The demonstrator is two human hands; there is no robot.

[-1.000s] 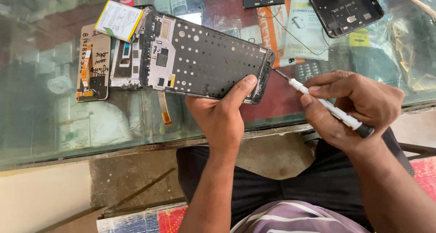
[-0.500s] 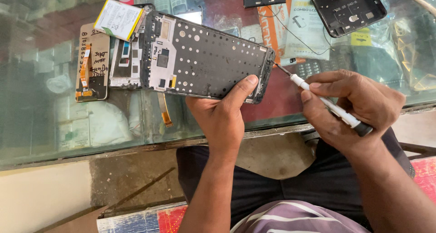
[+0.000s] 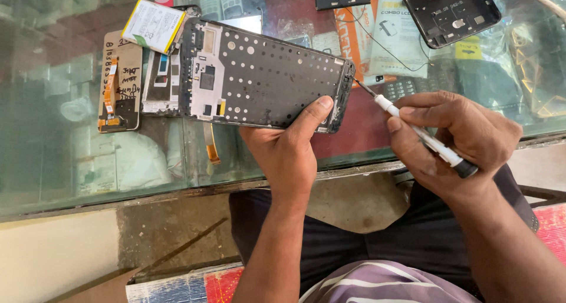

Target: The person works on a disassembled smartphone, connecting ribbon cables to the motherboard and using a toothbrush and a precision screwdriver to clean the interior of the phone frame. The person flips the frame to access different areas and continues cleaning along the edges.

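— While we scan from the left edge, what lies on the glass worktop (image 3: 71, 179) first?

— At about nine o'clock a brown flex-cable card (image 3: 119, 90) lies flat; just to its right, at ten o'clock, a white and yellow battery (image 3: 154, 25) rests tilted, overlapping the top corner of a small circuit board (image 3: 159, 84).

— And the thing being worked on?

— The phone frame (image 3: 259, 79), a dark perforated midframe, lies with its long axis running from ten o'clock down to three o'clock, its left end touching the circuit board. An orange ribbon (image 3: 210, 143) hangs off its lower edge.

— Which hand has it?

— The left hand (image 3: 289, 155) comes up from six o'clock; its grip is pinched on the frame's lower right corner, thumb on top, fingers hidden beneath.

— So where is the tool relative to that?

— Just to the right. The right hand (image 3: 466, 138) has its grip pressed together around a white screwdriver (image 3: 421, 135), whose shaft slants from four o'clock up to ten o'clock. Its tip touches, or very nearly touches, the frame's right short edge; I cannot tell which. The right hand is the nearer one to that edge.

— Any containers?

— None that hold anything. At one o'clock a black back cover (image 3: 451, 11) lies open side up, beside packets (image 3: 395, 34) under the glass.
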